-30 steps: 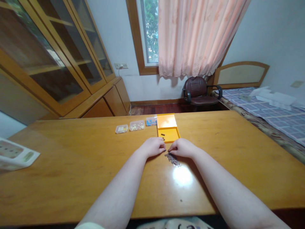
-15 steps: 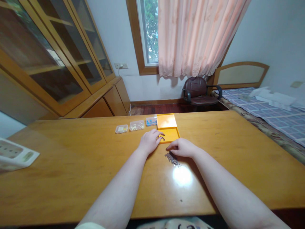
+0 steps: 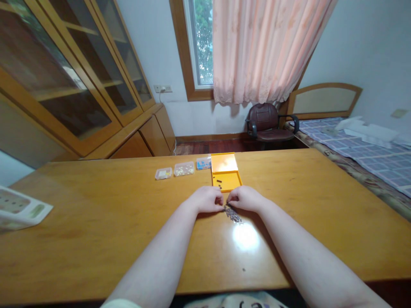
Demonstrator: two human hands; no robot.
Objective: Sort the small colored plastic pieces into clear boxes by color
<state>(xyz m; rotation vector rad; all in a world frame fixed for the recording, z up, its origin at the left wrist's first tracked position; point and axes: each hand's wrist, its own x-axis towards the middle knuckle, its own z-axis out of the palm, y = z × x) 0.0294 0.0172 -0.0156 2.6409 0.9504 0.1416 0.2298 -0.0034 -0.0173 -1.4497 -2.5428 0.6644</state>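
Note:
A small heap of dark brown pieces (image 3: 233, 214) lies on the table in front of me. My left hand (image 3: 208, 199) reaches its left edge, fingers curled together with the tips at the nearest pieces. From the other side my right hand (image 3: 245, 198) has thumb and fingers pinched at the heap's top. Whatever sits between the fingertips of either hand is too small to make out. Just beyond both hands, a yellow case (image 3: 231, 182) lies open with its lid folded back. Several dark pieces (image 3: 219, 181) rest in its near half, toward the left side.
Left of the case stand three clear boxes: one with blue pieces (image 3: 203, 163), one with pale pieces (image 3: 184, 169) and a smaller one (image 3: 163, 173). A single dark piece (image 3: 244, 270) lies near the table's front edge. A white slotted object (image 3: 22, 208) is at far left.
My left hand has come out of the yellow case and moved toward me to the heap, leaving dark pieces visible in the case. My right hand has shifted only slightly, its fingers closer together.

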